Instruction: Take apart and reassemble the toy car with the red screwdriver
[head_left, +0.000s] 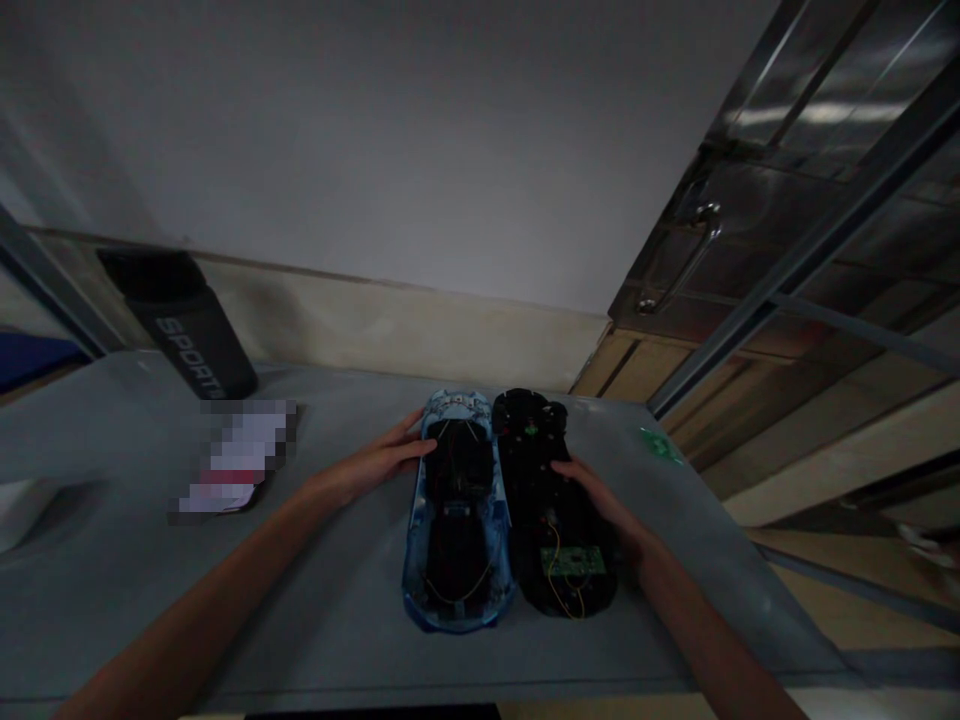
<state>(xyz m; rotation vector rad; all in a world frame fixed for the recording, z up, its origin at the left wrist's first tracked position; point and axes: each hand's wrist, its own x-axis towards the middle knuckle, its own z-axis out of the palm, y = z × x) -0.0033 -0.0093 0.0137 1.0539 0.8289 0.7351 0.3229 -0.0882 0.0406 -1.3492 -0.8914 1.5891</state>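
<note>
A blue toy car body shell (416, 540) lies upside down on the table, its dark inside facing up with a thin wire across it. My left hand (397, 452) grips its left rim, thumb over the edge and fingers along the outer side. Close against the shell's right side is the black toy car chassis (525, 490), with a green circuit board (574, 562) and yellow wires near its front end. My right hand (600, 495) holds the chassis by its right side, thumb on top; the other fingers are hidden beneath or behind it.
A dark sports bottle (184, 325) stands at the back left by the wall. Nearer lies a blurred-out flat item (240, 460), with a white object (22, 510) at the left edge. A small green packet (661, 446) is on the grey table (337, 620) at right.
</note>
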